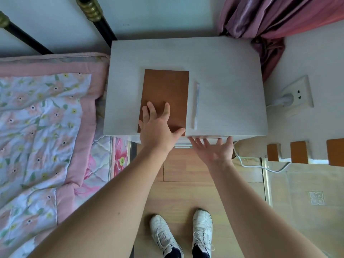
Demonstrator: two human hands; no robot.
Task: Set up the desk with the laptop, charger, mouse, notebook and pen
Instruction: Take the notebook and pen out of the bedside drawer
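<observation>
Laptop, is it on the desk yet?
No, the desk holds only a brown notebook and a pen.

No legible text, label, brand, number or sign appears on any surface, including the plain brown rectangular notebook cover [167, 94] under the fingers.

One view only, worn on the head, looking steeply down and slightly forward. Wide-angle, with straight edges bowed toward the frame borders. Close above a pale desk [186, 56] at upper centre, its near edge about mid-frame. Both forearms entering from the bottom corners, reaching up toward the desk. White shoes [181, 233] on wooden floor straight below at bottom centre. Bed quilt [41, 118] filling the left side; curtain [264, 21] and wall socket [297, 94] at the right.
</observation>
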